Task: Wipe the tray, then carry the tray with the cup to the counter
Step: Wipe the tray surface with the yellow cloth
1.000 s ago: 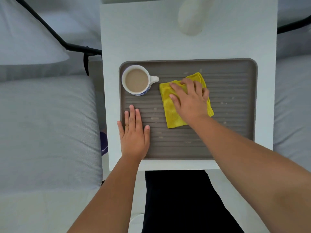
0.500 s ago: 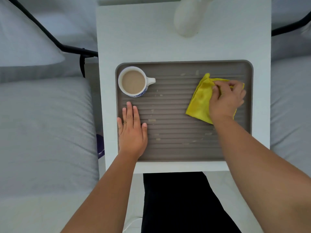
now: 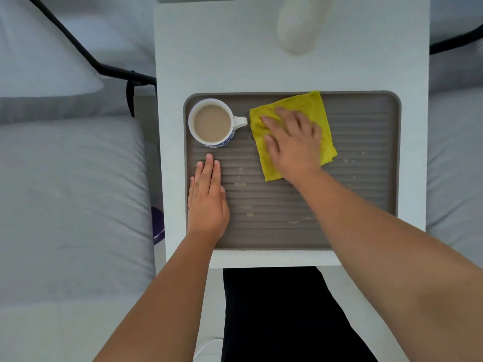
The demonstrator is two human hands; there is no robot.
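A grey ribbed tray (image 3: 366, 205) sits on a small white table (image 3: 261, 69), taking up most of its near half. In the tray's far left corner stands a white cup (image 3: 213, 123) with a blue pattern low on its side, filled with a milky brown drink, its handle pointing right toward the cloth.

The person's right hand (image 3: 292, 142) lies palm down on a folded yellow cloth (image 3: 313, 108), fingers spread and pressed flat on it rather than closed around it. The cloth rests on the far middle of the tray, its top corner reaching the far rim, just beside the cup's handle but not touching it.

The left hand (image 3: 207, 202) lies flat on the tray's left side, near the cup, fingers straight and together, gripping nothing.

Pale crumbs or smears (image 3: 241, 185) dot the ribs between the 2 hands and to the right of the cloth.

A white vase-like object (image 3: 300, 24) stands at the table's far edge, blurred. Grey bedding (image 3: 70, 205) lies on either side of the table.
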